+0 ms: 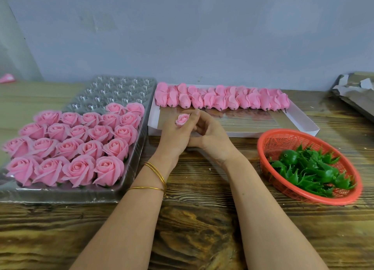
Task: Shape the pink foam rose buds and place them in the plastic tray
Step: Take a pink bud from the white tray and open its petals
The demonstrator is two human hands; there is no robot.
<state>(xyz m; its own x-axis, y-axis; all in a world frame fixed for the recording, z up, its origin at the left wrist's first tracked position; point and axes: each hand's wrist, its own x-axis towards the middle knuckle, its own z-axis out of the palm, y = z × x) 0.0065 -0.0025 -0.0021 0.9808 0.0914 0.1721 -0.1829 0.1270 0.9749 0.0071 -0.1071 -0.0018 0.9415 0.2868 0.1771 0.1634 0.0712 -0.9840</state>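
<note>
My left hand (pixel 176 132) holds a small pink foam rose bud (pixel 182 119) upright between its fingers, just in front of the white box. My right hand (pixel 210 135) is curled against the left hand, its fingers tucked under the bud; I cannot tell if it grips it. The clear plastic tray (pixel 125 174) lies at the left, with several opened pink roses (pixel 81 144) filling its near rows and empty cups at the back. Closed pink buds (pixel 220 98) lie in a row along the far side of the white box (pixel 299 120).
A red plastic basket (pixel 271 140) with green plastic calyxes (pixel 311 168) stands at the right. Crumpled paper and cardboard (pixel 356 89) lie at the far right. The wooden table (pixel 202 219) runs up to a grey wall.
</note>
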